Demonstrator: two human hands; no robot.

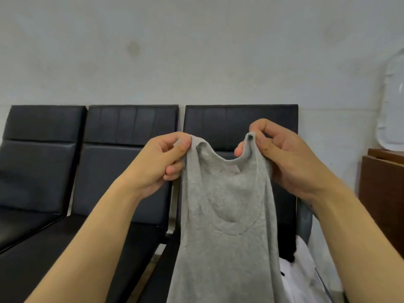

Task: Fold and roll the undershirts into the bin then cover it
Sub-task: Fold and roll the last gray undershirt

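A grey sleeveless undershirt (225, 226) hangs in front of me, held up by its two shoulder straps. My left hand (159, 162) pinches the left strap between thumb and fingers. My right hand (277, 154) pinches the right strap the same way. The shirt's neckline dips between the hands and its body drops straight down past the bottom of the view. The bin is not in view.
Behind the shirt stands a row of three black padded seats (122, 149) against a pale wall. White cloth or clothing (299, 278) lies on the right seat. A brown wooden cabinet (382, 189) stands at the right, with a white plastic lid or tray (391, 101) leaning above it.
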